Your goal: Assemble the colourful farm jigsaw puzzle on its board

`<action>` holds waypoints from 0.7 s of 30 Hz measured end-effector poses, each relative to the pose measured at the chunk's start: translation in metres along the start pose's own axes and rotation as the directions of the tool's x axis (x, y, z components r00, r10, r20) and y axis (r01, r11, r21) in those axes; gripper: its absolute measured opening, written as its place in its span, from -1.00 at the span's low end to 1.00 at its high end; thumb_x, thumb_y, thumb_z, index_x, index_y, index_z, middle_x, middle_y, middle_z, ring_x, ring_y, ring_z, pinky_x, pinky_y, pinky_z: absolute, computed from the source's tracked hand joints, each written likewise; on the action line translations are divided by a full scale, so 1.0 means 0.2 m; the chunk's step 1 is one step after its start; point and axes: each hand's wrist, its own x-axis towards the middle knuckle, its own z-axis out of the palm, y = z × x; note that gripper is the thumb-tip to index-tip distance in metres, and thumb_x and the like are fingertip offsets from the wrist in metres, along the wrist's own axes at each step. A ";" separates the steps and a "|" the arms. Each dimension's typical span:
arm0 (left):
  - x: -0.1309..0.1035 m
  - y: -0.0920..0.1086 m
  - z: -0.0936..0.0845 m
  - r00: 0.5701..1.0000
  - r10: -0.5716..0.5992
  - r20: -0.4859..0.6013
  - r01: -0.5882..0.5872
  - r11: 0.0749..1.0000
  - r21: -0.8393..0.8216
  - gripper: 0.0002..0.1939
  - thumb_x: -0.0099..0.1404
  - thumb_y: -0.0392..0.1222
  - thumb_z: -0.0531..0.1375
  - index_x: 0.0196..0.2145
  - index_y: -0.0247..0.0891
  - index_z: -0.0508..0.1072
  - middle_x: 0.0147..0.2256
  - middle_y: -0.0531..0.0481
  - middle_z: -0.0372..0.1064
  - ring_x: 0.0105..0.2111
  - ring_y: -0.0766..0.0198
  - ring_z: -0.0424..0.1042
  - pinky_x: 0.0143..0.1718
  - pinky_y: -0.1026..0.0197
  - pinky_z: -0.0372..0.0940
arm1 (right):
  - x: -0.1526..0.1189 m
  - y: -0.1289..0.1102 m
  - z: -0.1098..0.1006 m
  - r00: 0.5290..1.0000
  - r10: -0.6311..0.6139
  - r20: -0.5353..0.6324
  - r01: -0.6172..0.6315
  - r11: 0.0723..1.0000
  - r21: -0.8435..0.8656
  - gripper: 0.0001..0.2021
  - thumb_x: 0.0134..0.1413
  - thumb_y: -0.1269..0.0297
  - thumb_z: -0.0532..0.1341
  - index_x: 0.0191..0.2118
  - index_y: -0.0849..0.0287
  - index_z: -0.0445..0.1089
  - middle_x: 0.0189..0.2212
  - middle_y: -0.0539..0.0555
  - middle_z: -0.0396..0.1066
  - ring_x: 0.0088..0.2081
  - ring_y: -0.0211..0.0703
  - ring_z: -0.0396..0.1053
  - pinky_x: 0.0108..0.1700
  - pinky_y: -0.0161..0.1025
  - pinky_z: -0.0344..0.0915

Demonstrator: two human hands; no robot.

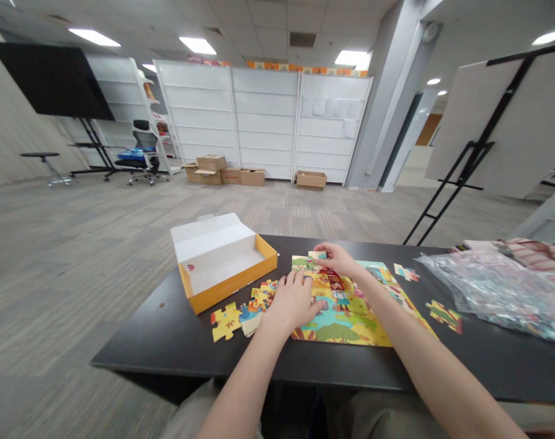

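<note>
While the left hand (pixel 292 300) lies open and flat on the puzzle (pixel 345 317), the right hand (pixel 339 259) pinches a piece (pixel 317 256) at its far edge, just beyond.

We find an open-plan office or studio space. Grey carpet tiles (pixel 76 244) cover the floor, and a suspended tile ceiling with recessed light panels (pixel 197 44) runs across the top of the frame. At upper left we note a large dark screen on a stand (pixel 53 79) and a swivel chair (pixel 140 155); white shelving units (pixel 263 122) and cardboard boxes (pixel 211 167) line the far wall.
</note>
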 end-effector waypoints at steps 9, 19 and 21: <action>0.00 0.00 0.02 0.999 0.010 -0.031 -0.009 1.000 0.009 -0.37 0.41 0.25 -0.04 0.14 -0.32 0.33 0.28 -0.36 0.17 0.30 -0.15 0.10 0.25 -0.20 0.08 | -0.03 0.03 0.01 0.975 -0.163 0.152 0.202 0.933 -0.298 -0.78 0.04 0.30 0.34 -0.15 0.13 0.58 0.00 0.19 0.48 0.02 0.03 0.43 0.19 0.02 0.22; 0.00 0.00 0.02 1.000 -0.004 -0.006 0.004 1.000 -0.002 -0.36 0.40 0.22 0.01 0.19 -0.35 0.30 0.30 -0.39 0.13 0.33 -0.17 0.06 0.29 -0.20 0.03 | -0.08 -0.05 0.01 0.972 -0.160 0.172 0.214 0.907 -0.364 -0.89 0.11 0.34 0.27 -0.29 0.11 0.58 -0.23 0.10 0.51 -0.22 -0.10 0.45 -0.04 -0.14 0.34; 0.00 -0.01 0.03 1.000 -0.003 -0.009 0.003 1.000 0.013 -0.37 0.39 0.23 0.03 0.17 -0.33 0.31 0.30 -0.38 0.13 0.32 -0.17 0.07 0.28 -0.20 0.05 | -0.09 -0.08 0.01 0.970 -0.177 0.169 0.227 0.907 -0.354 -0.88 0.12 0.33 0.27 -0.28 0.12 0.58 -0.21 0.12 0.52 -0.20 -0.09 0.46 -0.03 -0.14 0.34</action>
